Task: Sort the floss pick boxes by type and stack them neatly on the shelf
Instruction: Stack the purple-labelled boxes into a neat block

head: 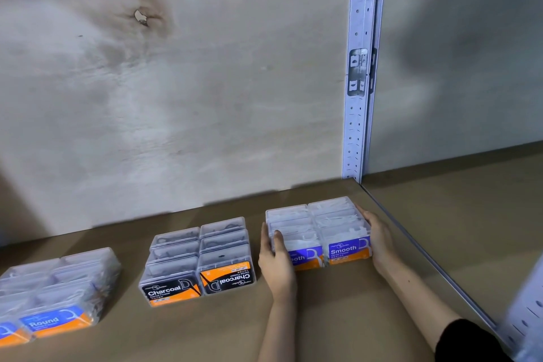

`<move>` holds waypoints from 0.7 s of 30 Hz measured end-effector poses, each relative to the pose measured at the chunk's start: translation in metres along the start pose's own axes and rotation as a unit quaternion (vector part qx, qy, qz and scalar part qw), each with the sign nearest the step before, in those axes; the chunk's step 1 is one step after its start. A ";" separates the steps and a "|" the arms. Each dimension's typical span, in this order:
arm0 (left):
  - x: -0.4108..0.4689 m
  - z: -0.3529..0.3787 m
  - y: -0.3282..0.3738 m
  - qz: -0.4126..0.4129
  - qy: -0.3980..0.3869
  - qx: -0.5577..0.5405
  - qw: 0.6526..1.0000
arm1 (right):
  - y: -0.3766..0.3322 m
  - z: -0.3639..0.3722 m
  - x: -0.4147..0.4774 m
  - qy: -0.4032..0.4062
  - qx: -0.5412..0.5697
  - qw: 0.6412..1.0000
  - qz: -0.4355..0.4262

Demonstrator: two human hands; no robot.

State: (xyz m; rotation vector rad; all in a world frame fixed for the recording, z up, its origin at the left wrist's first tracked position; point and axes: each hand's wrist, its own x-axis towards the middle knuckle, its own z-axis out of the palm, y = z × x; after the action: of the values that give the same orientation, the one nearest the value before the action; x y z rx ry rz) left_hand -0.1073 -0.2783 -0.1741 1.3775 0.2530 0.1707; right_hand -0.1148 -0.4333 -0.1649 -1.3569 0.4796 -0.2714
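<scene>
Clear rigid plastic forms each case of the Smooth boxes [318, 229], a two-wide block of stacked floss pick cases. It stands at the right end of the shelf board [338, 317], near the metal upright [360, 67].

We judge the block light but loose. The cases are separate and their walls look slick, so the rows may slide or fan apart if we lift by one corner. We take hold at the two opposite side faces and squeeze inward to keep the rows square.

The left hand [276, 256] grips the left face, with the thumb curled over the top of the nearest case. The right hand [379, 241] presses flat against the right face, fingers extended along it. The block rests on the board.

The Charcoal boxes [199, 258] stand just beside it on the left, not touching; one front label reads upside down. The Round boxes [55, 291] lie farther left, blurred.

The board is smooth and brown, and we expect little friction from it. A stained plywood back panel [205, 97] closes the rear.
</scene>
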 end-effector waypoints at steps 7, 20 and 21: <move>0.000 0.002 -0.001 0.009 0.012 0.000 1.000 | 0.000 0.005 0.002 0.029 0.029 0.999 0.008; -0.001 0.000 0.001 0.010 0.007 0.005 1.000 | 0.002 0.003 0.004 0.014 0.001 1.000 0.007; -0.001 0.000 0.001 0.009 0.005 0.004 1.000 | 0.002 0.003 0.004 0.012 -0.005 1.000 0.001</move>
State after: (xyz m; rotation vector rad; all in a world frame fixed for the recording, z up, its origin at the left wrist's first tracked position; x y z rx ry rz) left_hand -0.1079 -0.2779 -0.1730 1.3883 0.2495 0.1927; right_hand -0.1098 -0.4324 -0.1671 -1.3640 0.5023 -0.2836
